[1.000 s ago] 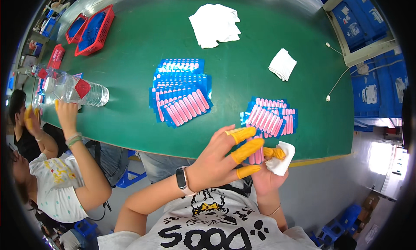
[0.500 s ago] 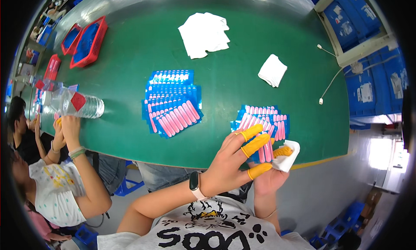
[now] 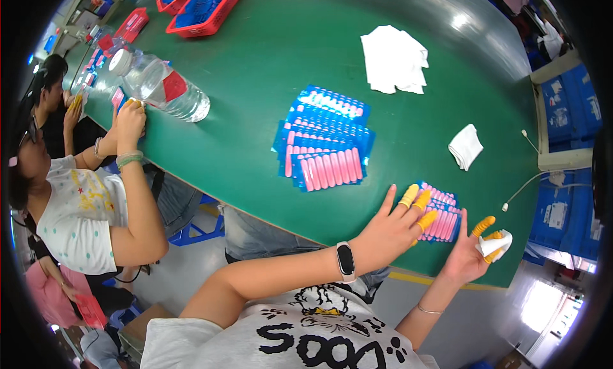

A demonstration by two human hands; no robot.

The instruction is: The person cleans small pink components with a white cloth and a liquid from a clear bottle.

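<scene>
My left hand (image 3: 397, 225), with yellow finger cots on several fingers, reaches over a smaller stack of blue sheets with pink round-ended strips (image 3: 444, 223). Its thumb and index finger close on the near left corner of the top sheet, the thumb mostly hidden. At the stack's right edge, my right hand (image 3: 471, 257) lays one bare finger along the side. Its yellow-capped fingers hold a folded white cloth (image 3: 497, 244). A larger fanned pile of similar blue-and-pink sheets (image 3: 329, 168) lies to the left of the stack.
White cloths (image 3: 396, 59) lie at the back, and a folded one (image 3: 465, 146) lies at the right. A water bottle (image 3: 159, 84) stands left, beyond it a red basket (image 3: 214, 24). A white cable (image 3: 520, 189) trails over the right edge. A co-worker (image 3: 105, 209) sits at the left.
The view has swung left, so the table's things appear farther right. The sheet held up between my hands is down on the small stack. My right hand has drawn apart, still with the cloth.
</scene>
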